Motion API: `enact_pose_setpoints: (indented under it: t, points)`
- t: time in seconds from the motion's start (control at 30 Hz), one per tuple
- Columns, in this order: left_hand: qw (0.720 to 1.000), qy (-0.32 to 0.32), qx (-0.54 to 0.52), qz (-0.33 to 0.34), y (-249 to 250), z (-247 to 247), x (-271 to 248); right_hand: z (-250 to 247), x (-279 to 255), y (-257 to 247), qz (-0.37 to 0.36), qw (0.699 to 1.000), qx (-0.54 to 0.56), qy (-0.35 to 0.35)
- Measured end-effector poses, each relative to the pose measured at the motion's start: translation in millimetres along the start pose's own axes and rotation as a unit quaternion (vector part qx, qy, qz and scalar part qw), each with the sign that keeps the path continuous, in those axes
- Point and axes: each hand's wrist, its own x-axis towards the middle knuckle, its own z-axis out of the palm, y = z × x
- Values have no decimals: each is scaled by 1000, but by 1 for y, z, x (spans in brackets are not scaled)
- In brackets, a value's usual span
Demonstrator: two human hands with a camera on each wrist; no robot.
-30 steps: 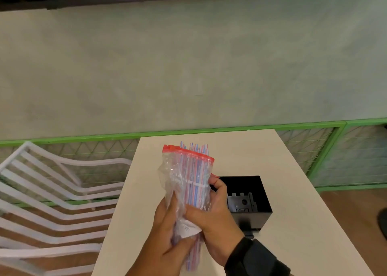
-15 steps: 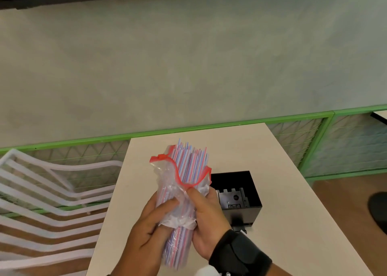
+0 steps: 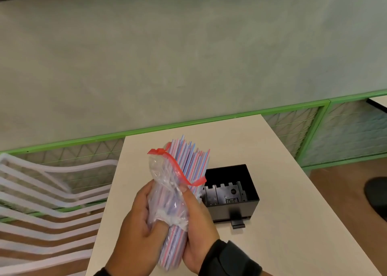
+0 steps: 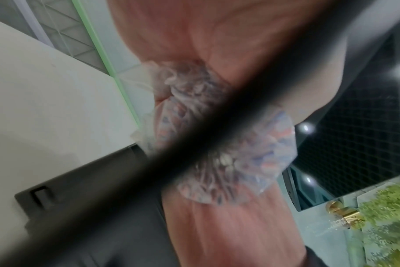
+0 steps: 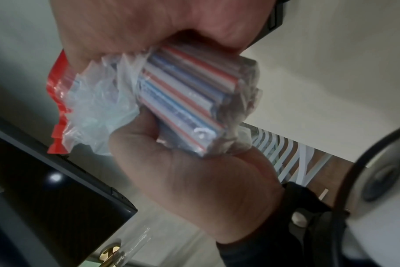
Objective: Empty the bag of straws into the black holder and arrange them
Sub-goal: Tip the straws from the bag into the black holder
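**Bag mouth peeled down; straws half exposed above the holder**

**Head view.** Compared with half a second ago, the red zip edge (image 3: 177,168) of the clear zip bag (image 3: 165,194) has slid lower on the side toward 3 o'clock, and more of the striped straws (image 3: 193,160) now stands bare above it. The bundle tilts toward 1 o'clock. The left hand (image 3: 139,227) wraps the bag at its 9 o'clock side, thumb pressed across the gathered plastic. The right hand (image 3: 198,223) curls round the bundle from 3 o'clock, thumb pinching the film near the zip edge. The black holder (image 3: 251,189) stands open on the white table (image 3: 240,133), just beyond the hands at 3 o'clock, with no straws in it. Judgement: the bag is being stripped off; the transfer has not begun.

**Left wrist view.** Blurred. A dark strap crosses the frame diagonally and hides most of the grip. Crumpled plastic with straw ends (image 4: 269,150) shows between skin at 12 and 6 o'clock. Finger positions cannot be made out.

**Right wrist view.** Fingers (image 5: 117,36) and palm close round the lower end of the bundle (image 5: 183,101), which is wrapped in film. The zip edge hangs at 9 o'clock. The fingertips are hidden behind the plastic.

**Hidden.** The bundle's lower end is cut off at the head view's bottom edge. The holder's near inner wall is only partly visible.
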Motion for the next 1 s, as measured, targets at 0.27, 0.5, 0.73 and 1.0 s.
enact_pose_setpoints:
  t: [0.27,0.5,0.73,1.0]
  points:
    - [987,-54,154,-5,8,-10,9,-3,-4,-3,-9,999,-45,-10]
    - [959,-184,214,19,20,-17,24,-4,7,-1,44,998,16,33]
    - [962,-117,246,10,25,-12,36,2,12,-11,78,992,94,24]
    - [926,-268,244,-109,43,-14,105,13,15,-8,2,981,150,125]
